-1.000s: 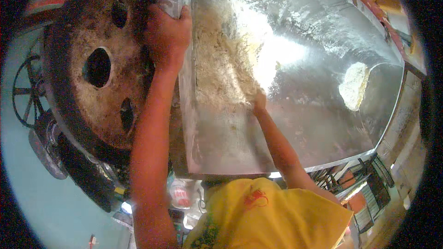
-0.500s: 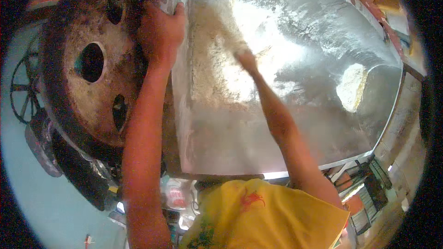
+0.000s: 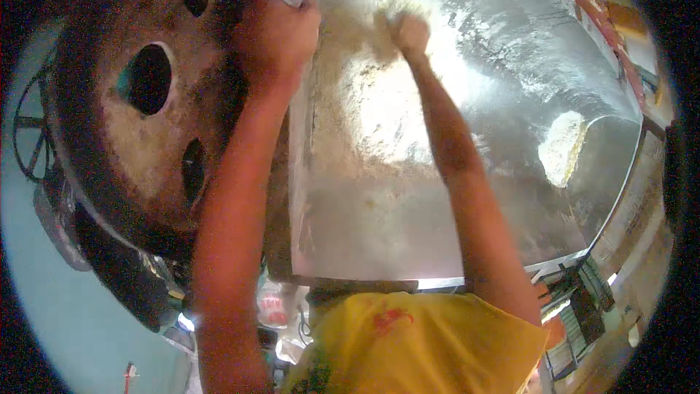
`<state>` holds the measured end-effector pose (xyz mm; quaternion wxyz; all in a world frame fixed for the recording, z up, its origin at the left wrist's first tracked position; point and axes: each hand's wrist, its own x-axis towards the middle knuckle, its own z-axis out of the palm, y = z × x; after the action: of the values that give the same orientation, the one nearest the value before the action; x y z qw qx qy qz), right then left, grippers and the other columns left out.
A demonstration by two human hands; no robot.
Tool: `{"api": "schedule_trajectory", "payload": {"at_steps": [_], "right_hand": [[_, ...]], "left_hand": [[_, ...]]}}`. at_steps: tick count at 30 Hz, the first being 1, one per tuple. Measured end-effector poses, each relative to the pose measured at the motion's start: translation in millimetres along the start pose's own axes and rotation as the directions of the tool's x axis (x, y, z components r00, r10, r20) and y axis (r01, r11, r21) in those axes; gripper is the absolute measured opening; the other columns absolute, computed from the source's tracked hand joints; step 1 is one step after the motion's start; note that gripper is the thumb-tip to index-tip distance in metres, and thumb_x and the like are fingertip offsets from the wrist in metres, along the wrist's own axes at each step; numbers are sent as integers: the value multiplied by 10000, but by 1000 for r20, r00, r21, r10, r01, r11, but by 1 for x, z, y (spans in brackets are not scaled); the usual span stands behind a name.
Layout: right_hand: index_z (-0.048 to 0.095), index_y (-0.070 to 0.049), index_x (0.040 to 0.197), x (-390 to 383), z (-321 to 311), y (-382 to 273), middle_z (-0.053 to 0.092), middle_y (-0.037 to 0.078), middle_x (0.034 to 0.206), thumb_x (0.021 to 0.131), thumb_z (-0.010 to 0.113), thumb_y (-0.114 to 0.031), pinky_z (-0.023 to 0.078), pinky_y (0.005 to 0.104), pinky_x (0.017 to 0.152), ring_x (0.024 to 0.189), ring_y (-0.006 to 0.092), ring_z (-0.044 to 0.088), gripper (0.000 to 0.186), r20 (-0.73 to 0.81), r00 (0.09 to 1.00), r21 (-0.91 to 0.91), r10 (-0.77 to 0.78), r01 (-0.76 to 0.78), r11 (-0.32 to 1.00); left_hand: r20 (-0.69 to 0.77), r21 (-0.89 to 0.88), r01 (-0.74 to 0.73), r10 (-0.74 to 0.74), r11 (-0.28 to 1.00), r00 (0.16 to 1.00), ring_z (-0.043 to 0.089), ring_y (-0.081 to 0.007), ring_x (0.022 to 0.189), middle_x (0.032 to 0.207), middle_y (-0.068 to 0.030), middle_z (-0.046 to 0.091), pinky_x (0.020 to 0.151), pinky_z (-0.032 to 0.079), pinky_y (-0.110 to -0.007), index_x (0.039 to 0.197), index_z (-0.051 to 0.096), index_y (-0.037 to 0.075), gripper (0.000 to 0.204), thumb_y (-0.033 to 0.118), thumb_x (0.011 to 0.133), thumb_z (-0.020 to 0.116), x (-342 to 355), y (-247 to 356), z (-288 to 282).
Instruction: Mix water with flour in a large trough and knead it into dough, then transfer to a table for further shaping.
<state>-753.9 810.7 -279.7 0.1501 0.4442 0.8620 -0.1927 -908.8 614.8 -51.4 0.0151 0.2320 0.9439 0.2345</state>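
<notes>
A yellow shirt [image 3: 408, 343] fills the near edge. Beyond it lies a metal table [image 3: 379, 241] dusted with pale flour [image 3: 379, 109]. The left hand [image 3: 275, 36] clenches the table's left rim, beside a round brown oven top [image 3: 138, 138] with dark holes. Farthest out, the right hand [image 3: 410, 31] looks closed into a fist in the flour, though glare blurs it. A hard sweep could push flour off the edge.

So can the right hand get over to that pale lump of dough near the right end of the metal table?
Probably yes: the right hand is out on the floury metal table, and nothing stands between it and the dough lump.
</notes>
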Motion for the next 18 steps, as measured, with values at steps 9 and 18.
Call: {"api": "schedule_trajectory", "payload": {"at_steps": [9, 18], "right_hand": [[492, -11, 1434, -333, 173, -16, 501, 277, 1434, 1005, 510, -404, 341, 526, 1137, 1365, 390, 445, 582, 307, 809, 519, -502, 299, 800], [719, -61, 756, -25, -20, -148, 706, 114, 742, 894, 650, -452, 524, 446, 633, 691, 304, 681, 420, -167, 912, -46, -374, 372, 927]], "left_hand": [[-14, 70, 2, -1, 998, 1000, 689, -474, 752, 843, -279, 693, 674, 570, -539, 1099, 549, -62, 583, 417, 820, 731, -4, -13, -8], [-102, 107, -11, 22, 994, 995, 692, -472, 870, 928, -317, 687, 762, 565, -547, 1143, 555, -66, 589, 393, 817, 728, 1, -38, -9]]}}
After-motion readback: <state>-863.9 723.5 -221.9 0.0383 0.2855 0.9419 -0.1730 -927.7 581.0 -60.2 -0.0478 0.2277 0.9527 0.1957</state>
